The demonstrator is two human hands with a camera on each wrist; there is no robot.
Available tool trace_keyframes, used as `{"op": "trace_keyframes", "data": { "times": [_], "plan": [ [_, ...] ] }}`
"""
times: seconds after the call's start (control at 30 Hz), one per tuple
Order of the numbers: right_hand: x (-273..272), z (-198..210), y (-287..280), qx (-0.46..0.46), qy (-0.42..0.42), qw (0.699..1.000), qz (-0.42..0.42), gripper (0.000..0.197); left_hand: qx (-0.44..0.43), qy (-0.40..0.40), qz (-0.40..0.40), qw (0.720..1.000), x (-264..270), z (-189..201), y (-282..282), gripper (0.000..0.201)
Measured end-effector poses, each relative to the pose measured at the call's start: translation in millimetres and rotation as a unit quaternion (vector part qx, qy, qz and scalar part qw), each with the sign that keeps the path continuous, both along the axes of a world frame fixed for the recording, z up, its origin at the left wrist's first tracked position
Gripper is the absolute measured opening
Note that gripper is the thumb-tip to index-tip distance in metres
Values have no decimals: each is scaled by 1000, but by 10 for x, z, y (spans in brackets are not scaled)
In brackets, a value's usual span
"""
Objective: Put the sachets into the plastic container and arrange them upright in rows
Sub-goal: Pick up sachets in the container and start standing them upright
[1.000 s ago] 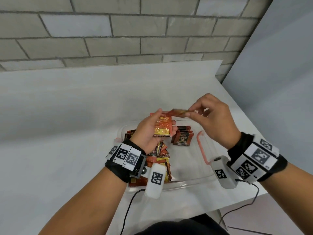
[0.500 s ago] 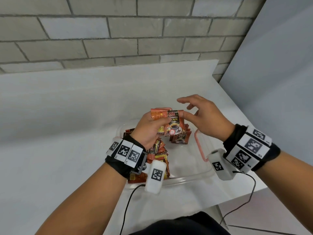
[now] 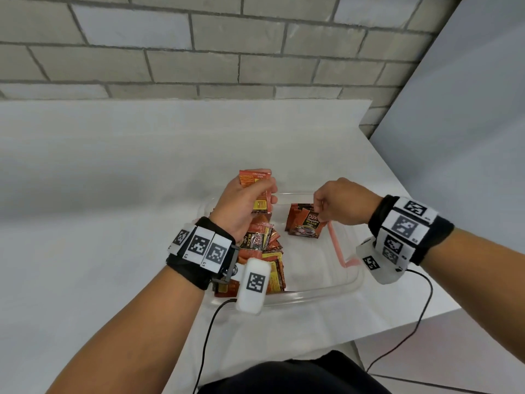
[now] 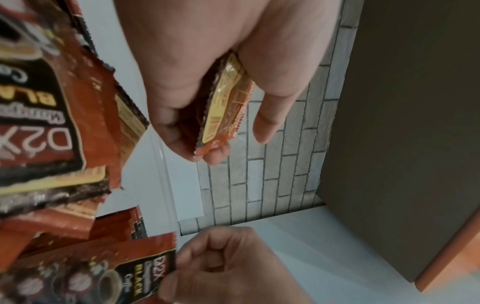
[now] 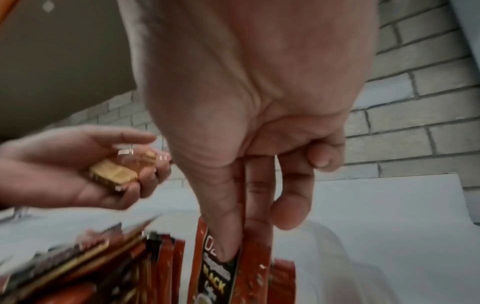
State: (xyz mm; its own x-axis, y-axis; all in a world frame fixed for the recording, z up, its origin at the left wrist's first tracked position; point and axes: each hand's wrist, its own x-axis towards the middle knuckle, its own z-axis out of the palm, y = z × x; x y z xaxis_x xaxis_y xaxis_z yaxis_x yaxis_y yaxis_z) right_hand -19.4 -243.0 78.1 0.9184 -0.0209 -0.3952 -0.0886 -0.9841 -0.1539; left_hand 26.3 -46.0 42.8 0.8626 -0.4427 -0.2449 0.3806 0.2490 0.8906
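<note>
The left hand [image 3: 244, 203] is gripping a small stack of sachets [image 3: 257, 191] above the far left corner of the plastic container [image 3: 326, 291], thumb on one face and fingers curled on the other. The stack is standing roughly upright in the head view, its long axis running up and away from the person, with an orange top edge sticking out above the fingers and a yellow printed panel showing lower down. In the left wrist view the stack [image 4: 223, 107] is showing its thin crimped edges between thumb and fingers.

The right hand [image 3: 343, 206] is pinching the top edge of a single sachet [image 3: 305, 224] between thumb and forefinger. That sachet is standing almost upright at the near end of a short row of sachets [image 3: 295, 211] in the far right part of the container, its printed face turned toward the person and leaning slightly back. It is red-brown with a black panel reading "D2X BLACK Coffee" and a cup picture below. In the right wrist view the thumb is pressing on the front face of the sachet [image 5: 218, 273], with more sachets just behind it.

A loose heap of sachets [image 3: 264, 251] is lying in the left half of the container, pointing every way. The clear container, with its pink handle [image 3: 336, 248], is sitting on the white worktop [image 3: 99, 194].
</note>
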Motion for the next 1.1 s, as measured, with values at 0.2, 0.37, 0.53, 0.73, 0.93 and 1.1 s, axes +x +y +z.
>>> {"op": "trace_keyframes", "data": {
  "times": [0.2, 0.37, 0.53, 0.73, 0.93, 1.1],
  "plan": [
    [97, -148, 34, -77, 19, 996, 39, 15, -4, 20, -5, 1000, -14, -20, 44, 18],
    [122, -200, 108, -111, 24, 992, 54, 26, -8, 30, -5, 1000, -16, -51, 73, 17],
    [134, -286, 157, -142, 23, 988, 50, 11, -4, 31, -8, 999, -18, -48, 72, 17],
    [118, -317, 133, -154, 20, 986, 53, 9, -3, 31, -9, 999, -5, -61, 62, 16],
    [137, -345, 124, -166, 21, 984, 64, 10, -1, 27, -13, 1000, 7, -68, 47, 19],
    [141, -336, 115, -166, 17, 983, 72, 9, 0, 27, -14, 1000, 10, -59, 40, 18]
  ]
}}
